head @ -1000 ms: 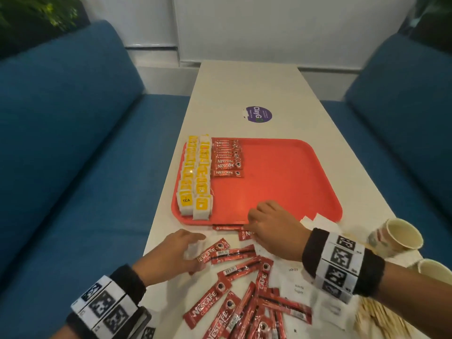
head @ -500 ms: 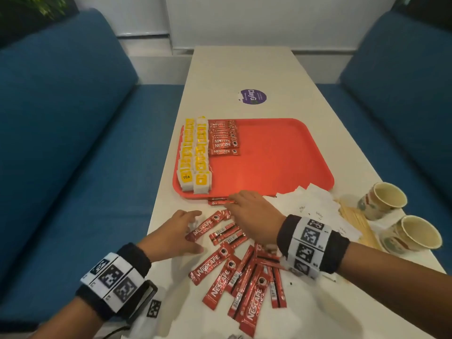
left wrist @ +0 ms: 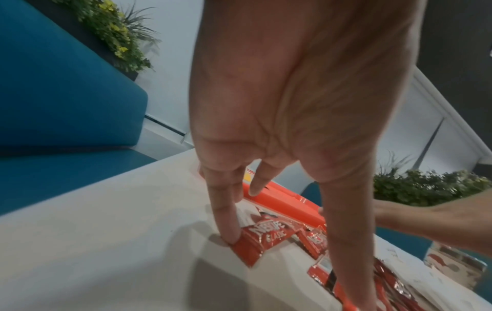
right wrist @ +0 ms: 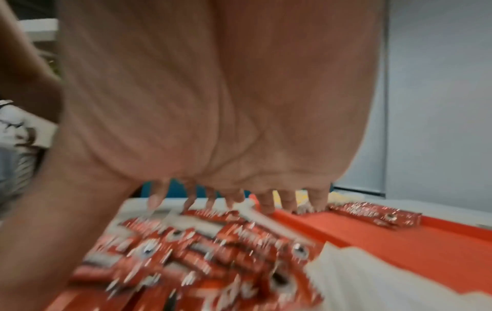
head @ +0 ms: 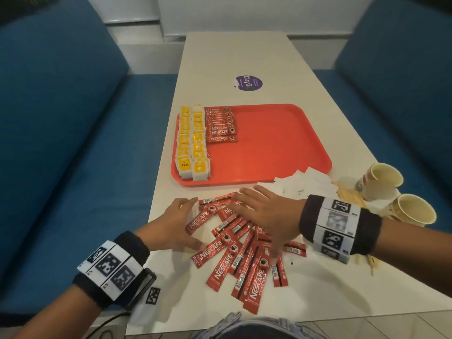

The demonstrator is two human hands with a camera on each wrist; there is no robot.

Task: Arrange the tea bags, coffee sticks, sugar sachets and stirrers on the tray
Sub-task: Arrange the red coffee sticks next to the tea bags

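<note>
A red tray [head: 281, 148] lies on the white table [head: 244, 57]. Two rows of yellow tea bags [head: 192, 143] and a row of red coffee sticks [head: 220, 124] fill its left side. Several loose coffee sticks [head: 234, 250] lie scattered in front of the tray. My left hand [head: 176, 226] rests at the pile's left edge, a straight fingertip [left wrist: 230, 235] touching the end of one stick [left wrist: 262, 237]. My right hand [head: 264, 214] lies flat with spread fingers on top of the pile. White sugar sachets [head: 303, 184] and wooden stirrers [head: 349, 195] lie to the right.
Two paper cups [head: 384, 177] [head: 413, 209] stand at the table's right edge beside the stirrers. A purple sticker [head: 249, 83] sits beyond the tray. Blue sofas [head: 61, 118] flank the table on both sides. The tray's right half is bare.
My right hand has flattened and slid down onto the pile of loose sticks. The left hand has shifted slightly toward the pile's left edge. The head view has tilted downward.
</note>
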